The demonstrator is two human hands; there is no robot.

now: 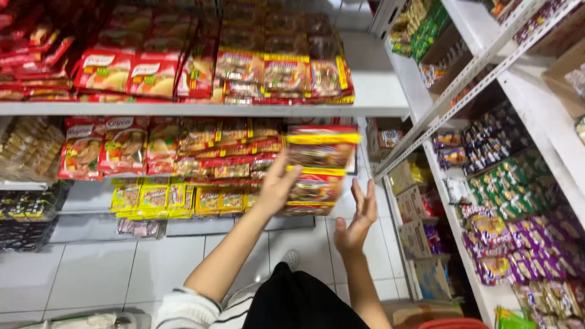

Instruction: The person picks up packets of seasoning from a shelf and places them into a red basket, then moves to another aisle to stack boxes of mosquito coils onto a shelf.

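Note:
A stack of flat red and yellow snack packets (318, 170) is raised in front of the shelves, blurred by motion. My left hand (277, 186) presses against the stack's left side and holds it up. To the right and a little lower, my right hand (358, 220) has its palm open and fingers spread, just clear of the stack. More packets of the same kind (231, 155) are packed on the middle shelf right behind the stack.
White shelves (201, 109) on the left carry rows of red packets (128, 72) and yellow packets (155, 198). A second white rack (487, 58) on the right holds purple and green sachets (518, 231). White tiled floor (109, 268) lies below.

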